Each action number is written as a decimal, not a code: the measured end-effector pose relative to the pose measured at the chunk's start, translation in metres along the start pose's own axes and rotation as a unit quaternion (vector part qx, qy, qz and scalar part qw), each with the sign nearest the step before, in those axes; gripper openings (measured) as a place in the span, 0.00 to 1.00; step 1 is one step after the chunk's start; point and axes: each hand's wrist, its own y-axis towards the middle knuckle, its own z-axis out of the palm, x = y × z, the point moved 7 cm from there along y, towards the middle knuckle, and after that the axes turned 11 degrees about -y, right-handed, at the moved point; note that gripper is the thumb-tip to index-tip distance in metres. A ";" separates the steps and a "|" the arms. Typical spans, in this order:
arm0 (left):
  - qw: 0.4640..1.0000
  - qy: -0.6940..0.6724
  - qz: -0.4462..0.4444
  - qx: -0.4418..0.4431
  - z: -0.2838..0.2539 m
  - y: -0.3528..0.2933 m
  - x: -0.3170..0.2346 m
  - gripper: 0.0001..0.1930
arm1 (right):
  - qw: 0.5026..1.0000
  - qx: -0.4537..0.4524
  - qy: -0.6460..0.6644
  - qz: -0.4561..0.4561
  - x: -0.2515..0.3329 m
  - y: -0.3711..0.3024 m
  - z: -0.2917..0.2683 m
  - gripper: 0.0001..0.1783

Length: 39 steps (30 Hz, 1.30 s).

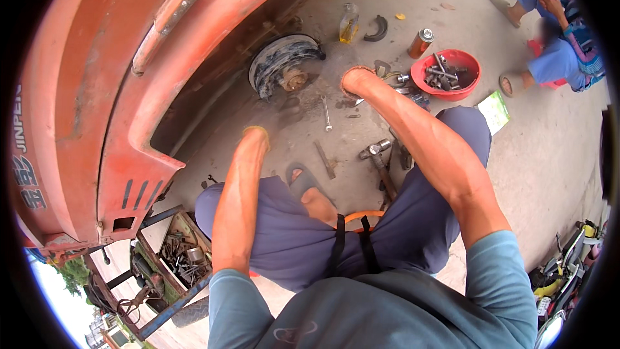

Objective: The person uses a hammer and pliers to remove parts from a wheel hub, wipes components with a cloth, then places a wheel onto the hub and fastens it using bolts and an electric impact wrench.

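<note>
A round wheel brake plate [274,59], pale and streaked with dark grime, sits under the wheel arch with a rusty hub [295,79] at its lower middle. My left hand [289,113] is just below the hub, smeared and dark, with a yellowish cuff at the wrist. To the right of the hub is my right hand [334,79], also smeared, with a reddish cuff. Fingers and anything in them cannot be made out. Between and below the hands a combination wrench [327,115] lies on the ground. Nearer my foot are a flat metal bar [325,159] and a hammer [381,161].
The red vehicle body [148,90] arches over the left. Beyond my right hand are a red bowl [466,85] of sockets, an orange spray can [421,43], a bottle of yellow liquid [349,24] and a curved brake shoe [376,28]. A person [568,42] sits far right; a tool cart [184,255] stands left.
</note>
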 end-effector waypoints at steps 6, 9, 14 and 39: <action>0.997 -0.065 -0.039 -0.025 0.024 -0.020 -0.012 0.28 | 0.999 0.026 0.012 0.017 0.000 -0.008 -0.007 0.38; 0.996 -0.077 -0.027 -0.028 0.029 -0.027 -0.017 0.28 | 0.997 0.027 0.066 0.007 -0.003 -0.013 -0.006 0.38; 0.997 -0.032 -0.054 -0.038 0.042 -0.027 -0.016 0.28 | 0.997 0.069 -0.026 -0.007 -0.049 -0.041 0.002 0.38; 0.842 0.490 -0.181 -0.137 0.022 0.011 0.244 0.38 | 0.886 0.280 -0.145 0.340 -0.258 -0.345 0.219 0.20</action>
